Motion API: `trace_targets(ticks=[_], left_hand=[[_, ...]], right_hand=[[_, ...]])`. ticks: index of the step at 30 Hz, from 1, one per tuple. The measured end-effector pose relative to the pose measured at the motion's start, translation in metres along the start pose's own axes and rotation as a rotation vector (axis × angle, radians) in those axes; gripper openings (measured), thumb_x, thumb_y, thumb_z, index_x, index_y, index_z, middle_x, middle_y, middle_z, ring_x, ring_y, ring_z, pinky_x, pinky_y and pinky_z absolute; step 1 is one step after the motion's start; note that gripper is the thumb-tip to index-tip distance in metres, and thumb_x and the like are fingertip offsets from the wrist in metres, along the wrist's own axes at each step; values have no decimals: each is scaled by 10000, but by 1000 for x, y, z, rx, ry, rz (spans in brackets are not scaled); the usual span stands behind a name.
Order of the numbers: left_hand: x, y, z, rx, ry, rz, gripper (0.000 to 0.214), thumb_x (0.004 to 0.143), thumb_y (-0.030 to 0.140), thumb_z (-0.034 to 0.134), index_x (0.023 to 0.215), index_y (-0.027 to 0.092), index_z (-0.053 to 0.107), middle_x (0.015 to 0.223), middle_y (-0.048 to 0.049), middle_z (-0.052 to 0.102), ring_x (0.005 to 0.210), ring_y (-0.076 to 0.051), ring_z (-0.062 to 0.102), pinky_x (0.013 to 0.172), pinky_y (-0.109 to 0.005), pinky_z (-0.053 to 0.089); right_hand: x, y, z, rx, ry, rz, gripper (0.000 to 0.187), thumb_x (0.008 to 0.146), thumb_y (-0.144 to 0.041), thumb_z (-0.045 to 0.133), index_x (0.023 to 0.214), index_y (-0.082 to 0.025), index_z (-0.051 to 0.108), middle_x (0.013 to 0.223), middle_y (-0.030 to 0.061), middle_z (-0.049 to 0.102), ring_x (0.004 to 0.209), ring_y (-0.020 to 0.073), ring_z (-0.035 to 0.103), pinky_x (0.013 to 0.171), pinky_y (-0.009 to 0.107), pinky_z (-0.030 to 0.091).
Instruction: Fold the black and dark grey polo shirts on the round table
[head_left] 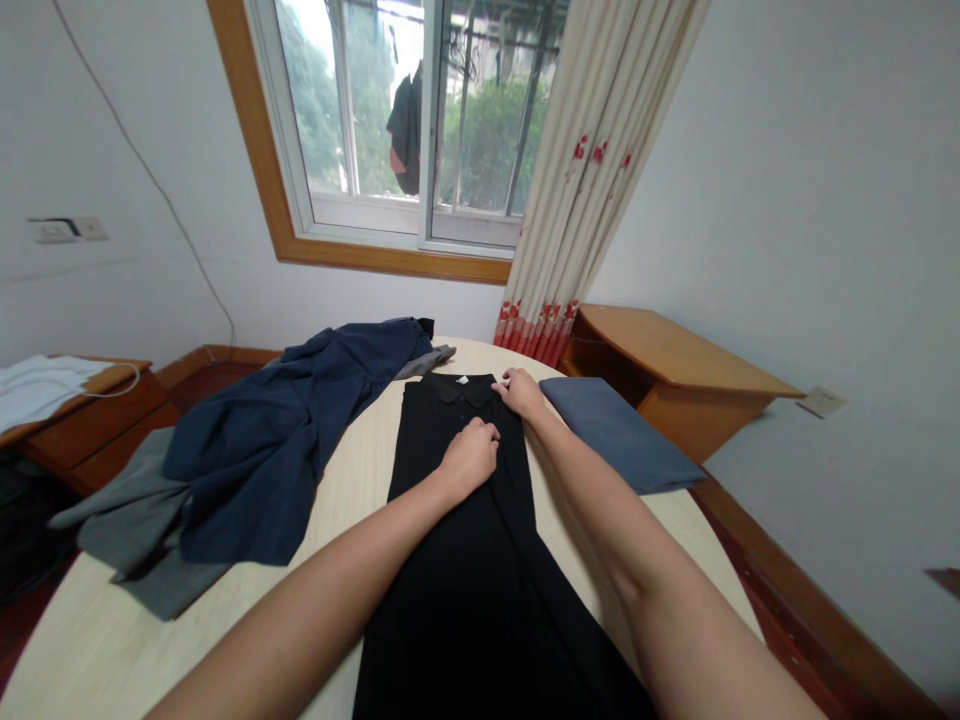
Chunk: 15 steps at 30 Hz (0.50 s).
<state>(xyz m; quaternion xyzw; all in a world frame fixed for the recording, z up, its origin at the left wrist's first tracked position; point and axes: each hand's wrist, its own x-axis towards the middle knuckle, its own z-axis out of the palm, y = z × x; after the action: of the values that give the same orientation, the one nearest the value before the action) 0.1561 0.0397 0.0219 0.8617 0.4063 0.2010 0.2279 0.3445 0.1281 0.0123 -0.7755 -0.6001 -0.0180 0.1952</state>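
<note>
A black collared garment [457, 560] lies lengthwise on the round pale table [360, 460], its rounded collar at the far end and its lower end running out of view. Whether it is a shirt or a dress, I cannot tell. My left hand [471, 458] is closed over the front of it, just below the collar, with the fingertips mostly hidden. At the far right shoulder edge, my right hand [519, 392] pinches the cloth. A long fold of black fabric runs down the garment's right side.
Dark navy clothing [277, 430] and grey clothing [150, 530] are heaped at the table's left. A folded blue-grey cloth [615, 430] lies at its right edge. Beyond stand a wooden desk [675, 350], a curtain [585, 180] and a window. White cloth [45, 385] rests on a cabinet at left.
</note>
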Motion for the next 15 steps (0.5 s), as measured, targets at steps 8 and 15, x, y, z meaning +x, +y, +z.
trace_targets(ticks=[8, 15], left_hand=[[-10, -39, -31, 364, 35, -29, 518, 983, 462, 372, 1361, 151, 541, 1507, -152, 436, 1377, -330, 392, 1113, -499, 331], [16, -102, -35, 443, -124, -187, 740, 945, 650, 214, 1541, 219, 296, 1639, -72, 139, 1504, -341, 103, 1177, -584, 139]], right_hand=[[-99, -41, -20, -92, -133, 4, 602, 1001, -503, 291, 1498, -171, 358, 1523, 189, 353, 1397, 370, 314, 1096, 554, 277], [-93, -51, 0, -105, -392, 76, 680, 993, -545, 243, 1568, -184, 214, 1635, 154, 44, 1486, 384, 46, 1157, 587, 64]])
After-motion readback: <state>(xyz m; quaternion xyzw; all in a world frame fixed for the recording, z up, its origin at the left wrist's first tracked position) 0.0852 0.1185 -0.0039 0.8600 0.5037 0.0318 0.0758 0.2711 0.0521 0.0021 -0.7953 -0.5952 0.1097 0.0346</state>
